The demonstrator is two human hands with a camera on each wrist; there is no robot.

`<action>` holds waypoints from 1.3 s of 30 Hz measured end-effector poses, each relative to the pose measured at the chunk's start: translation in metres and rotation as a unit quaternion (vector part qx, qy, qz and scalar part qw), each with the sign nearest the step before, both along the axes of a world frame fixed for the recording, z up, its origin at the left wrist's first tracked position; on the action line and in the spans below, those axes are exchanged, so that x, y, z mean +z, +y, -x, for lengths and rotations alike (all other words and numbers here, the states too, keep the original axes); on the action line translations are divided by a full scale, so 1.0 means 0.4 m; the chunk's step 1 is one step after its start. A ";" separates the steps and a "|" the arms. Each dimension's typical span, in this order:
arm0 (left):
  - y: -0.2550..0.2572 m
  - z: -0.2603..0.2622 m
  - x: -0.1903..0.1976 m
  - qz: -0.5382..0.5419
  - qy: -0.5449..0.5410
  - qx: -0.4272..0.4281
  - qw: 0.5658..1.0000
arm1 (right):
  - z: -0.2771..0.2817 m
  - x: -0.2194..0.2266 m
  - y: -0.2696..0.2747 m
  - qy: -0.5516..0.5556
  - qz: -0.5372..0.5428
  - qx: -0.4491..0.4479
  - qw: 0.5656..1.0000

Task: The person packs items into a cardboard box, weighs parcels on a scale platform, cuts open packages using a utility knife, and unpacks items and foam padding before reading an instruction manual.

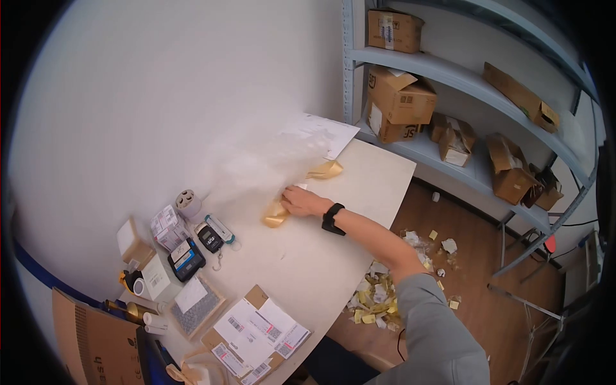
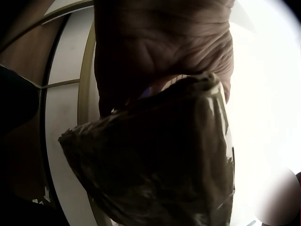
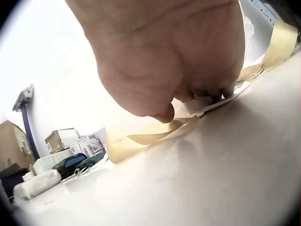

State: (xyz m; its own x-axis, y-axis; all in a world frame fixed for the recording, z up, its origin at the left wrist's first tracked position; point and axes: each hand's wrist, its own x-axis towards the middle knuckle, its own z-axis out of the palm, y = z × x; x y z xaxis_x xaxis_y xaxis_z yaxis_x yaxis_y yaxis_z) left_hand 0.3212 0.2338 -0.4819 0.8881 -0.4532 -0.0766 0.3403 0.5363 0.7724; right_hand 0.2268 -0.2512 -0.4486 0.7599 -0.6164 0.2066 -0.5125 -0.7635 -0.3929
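Note:
In the head view my right hand (image 1: 305,202) is low over the white table, with a black band on the wrist. Its fingers pinch a small white piece (image 3: 200,106) joined to a curling strip of yellowish tape (image 3: 136,141), seen in the right wrist view. Another length of this tape (image 1: 326,169) curls up beyond the fingers. My left hand (image 2: 164,42) grips a package wrapped in shiny film or tape (image 2: 155,155), dark against the light; its fingers are mostly hidden behind the package.
Hazy clear plastic (image 1: 256,160) spreads behind the right hand. A label printer (image 1: 186,260), a hanging scale (image 1: 209,238) and boxes line the wall side. Labelled white sheets (image 1: 260,327) lie on cardboard near me. Paper scraps (image 1: 375,295) litter the floor; shelves (image 1: 449,70) hold cartons.

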 end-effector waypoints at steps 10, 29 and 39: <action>-0.018 -0.111 -0.004 0.004 -0.020 0.030 0.999 | 0.085 0.117 -0.015 -0.032 -0.023 -0.015 0.999; 0.811 0.178 0.173 -0.152 -0.033 0.209 0.966 | 0.175 0.197 0.672 -0.096 -0.421 0.180 0.884; 0.751 0.035 0.094 -0.115 0.041 0.085 0.989 | 0.121 0.163 0.775 -0.148 -0.510 0.113 0.840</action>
State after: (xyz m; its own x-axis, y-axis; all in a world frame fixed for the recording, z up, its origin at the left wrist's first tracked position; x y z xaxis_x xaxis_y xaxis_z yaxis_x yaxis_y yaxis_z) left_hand 0.3072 0.5342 -0.4442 0.9368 -0.2599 -0.2344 0.3261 0.4054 0.8540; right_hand 0.1784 0.0589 -0.3835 0.8899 -0.4344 -0.1394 -0.1633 -0.0181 -0.9864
